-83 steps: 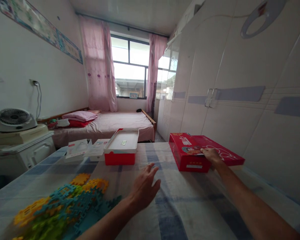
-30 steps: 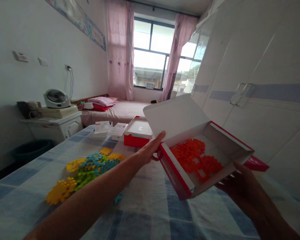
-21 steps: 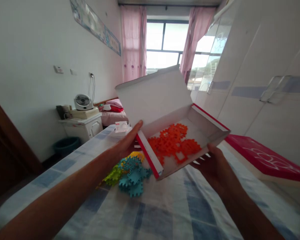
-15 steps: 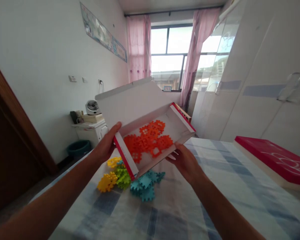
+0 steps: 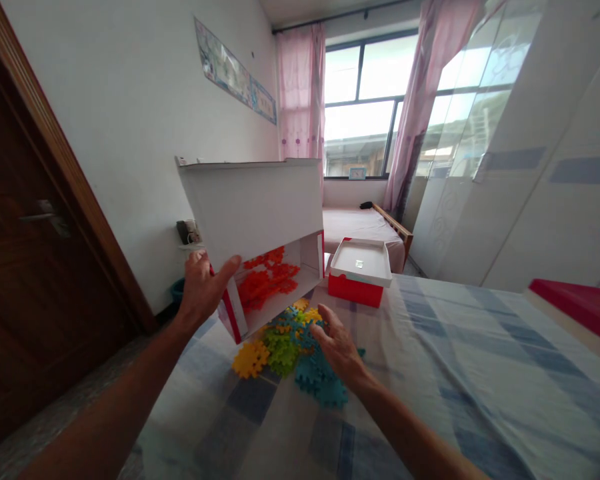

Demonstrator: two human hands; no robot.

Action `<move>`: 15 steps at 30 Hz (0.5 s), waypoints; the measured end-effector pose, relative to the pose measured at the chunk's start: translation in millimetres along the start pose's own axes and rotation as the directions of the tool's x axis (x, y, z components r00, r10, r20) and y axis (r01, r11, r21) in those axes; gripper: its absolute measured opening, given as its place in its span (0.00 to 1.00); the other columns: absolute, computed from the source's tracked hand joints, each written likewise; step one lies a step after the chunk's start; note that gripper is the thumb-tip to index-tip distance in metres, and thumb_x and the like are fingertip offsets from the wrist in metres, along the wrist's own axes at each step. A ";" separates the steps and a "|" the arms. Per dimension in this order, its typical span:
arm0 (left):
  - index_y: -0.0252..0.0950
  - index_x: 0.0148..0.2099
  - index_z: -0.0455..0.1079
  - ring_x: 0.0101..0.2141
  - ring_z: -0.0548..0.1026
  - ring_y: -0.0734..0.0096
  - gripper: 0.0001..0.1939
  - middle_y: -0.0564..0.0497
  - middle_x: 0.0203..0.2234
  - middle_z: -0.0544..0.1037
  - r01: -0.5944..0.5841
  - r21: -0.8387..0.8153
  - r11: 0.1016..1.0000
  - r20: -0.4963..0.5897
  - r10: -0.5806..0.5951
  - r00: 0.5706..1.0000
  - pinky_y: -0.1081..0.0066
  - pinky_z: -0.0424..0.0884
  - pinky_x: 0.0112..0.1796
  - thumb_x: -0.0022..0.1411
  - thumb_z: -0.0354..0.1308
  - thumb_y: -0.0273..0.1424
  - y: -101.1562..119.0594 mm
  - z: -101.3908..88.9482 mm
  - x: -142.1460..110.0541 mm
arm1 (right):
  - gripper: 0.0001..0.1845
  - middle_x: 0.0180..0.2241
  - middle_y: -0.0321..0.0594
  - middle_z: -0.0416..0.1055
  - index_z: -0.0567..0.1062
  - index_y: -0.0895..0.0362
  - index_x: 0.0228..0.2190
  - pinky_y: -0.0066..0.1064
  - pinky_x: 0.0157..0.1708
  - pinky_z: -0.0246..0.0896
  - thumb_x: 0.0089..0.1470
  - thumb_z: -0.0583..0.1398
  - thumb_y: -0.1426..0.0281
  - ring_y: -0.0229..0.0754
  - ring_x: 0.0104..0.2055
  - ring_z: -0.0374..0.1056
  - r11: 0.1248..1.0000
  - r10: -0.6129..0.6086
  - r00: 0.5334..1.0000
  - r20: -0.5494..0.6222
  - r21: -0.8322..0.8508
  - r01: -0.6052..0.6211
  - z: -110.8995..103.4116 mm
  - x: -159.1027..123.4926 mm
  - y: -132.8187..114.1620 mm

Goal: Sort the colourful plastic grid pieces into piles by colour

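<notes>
My left hand grips the near corner of an open red-and-white cardboard box, held tilted above the table with its white lid flap up. Orange interlocking plastic pieces lie inside it. Below the box, a pile of yellow, green and teal puzzle pieces lies on the blue checked tablecloth. My right hand hovers over that pile with its fingers spread, holding nothing.
A red box with a white tray top stands further back on the table. A red box edge shows at the far right. A wooden door is at left, a bed and window behind, wardrobes at right.
The box was picked up from the right of the table, opened and carried left over the coloured pile. My right hand has let go of the box and dropped toward the pile.
</notes>
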State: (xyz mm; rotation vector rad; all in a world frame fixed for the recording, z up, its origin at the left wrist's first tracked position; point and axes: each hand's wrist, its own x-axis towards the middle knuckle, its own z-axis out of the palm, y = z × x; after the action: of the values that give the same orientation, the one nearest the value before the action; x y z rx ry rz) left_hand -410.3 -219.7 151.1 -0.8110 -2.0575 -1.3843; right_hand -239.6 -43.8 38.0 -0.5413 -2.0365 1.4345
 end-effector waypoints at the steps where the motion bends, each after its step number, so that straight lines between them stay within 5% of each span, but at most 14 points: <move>1: 0.33 0.44 0.72 0.47 0.67 0.51 0.27 0.42 0.42 0.70 -0.074 0.102 0.992 0.008 0.073 0.997 0.53 0.63 0.51 0.53 0.54 0.51 -1.7 2.5 -0.8 | 0.31 0.56 0.52 0.63 0.64 0.63 0.55 0.43 0.58 0.51 0.48 0.55 0.65 0.49 0.58 0.58 0.996 -0.037 0.999 0.004 -0.079 0.038 2.1 -1.9 1.9; 5: 0.32 0.47 0.70 0.50 0.62 0.49 0.29 0.40 0.46 0.64 -0.233 0.301 0.925 0.051 0.229 0.972 0.51 0.60 0.52 0.54 0.52 0.51 -5.7 14.1 -8.9 | 0.30 0.57 0.53 0.61 0.62 0.65 0.56 0.42 0.60 0.49 0.50 0.53 0.70 0.47 0.60 0.56 0.932 -0.186 0.980 0.069 -0.304 0.198 8.4 -11.4 6.8; 15: 0.35 0.53 0.65 0.52 0.60 0.45 0.33 0.37 0.52 0.60 -0.504 0.346 0.791 0.073 0.513 0.855 0.50 0.57 0.51 0.49 0.60 0.48 8.9 28.2 -32.5 | 0.31 0.61 0.46 0.56 0.62 0.59 0.57 0.48 0.62 0.41 0.50 0.56 0.73 0.52 0.65 0.45 0.766 -0.319 0.931 0.180 -0.530 0.365 22.2 -34.9 9.1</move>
State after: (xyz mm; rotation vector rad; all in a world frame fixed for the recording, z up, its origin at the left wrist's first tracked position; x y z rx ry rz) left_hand -384.3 -196.7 124.1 -1.0753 -1.8001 -0.6943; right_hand -228.3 -78.1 15.9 -0.3074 -2.4681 0.6392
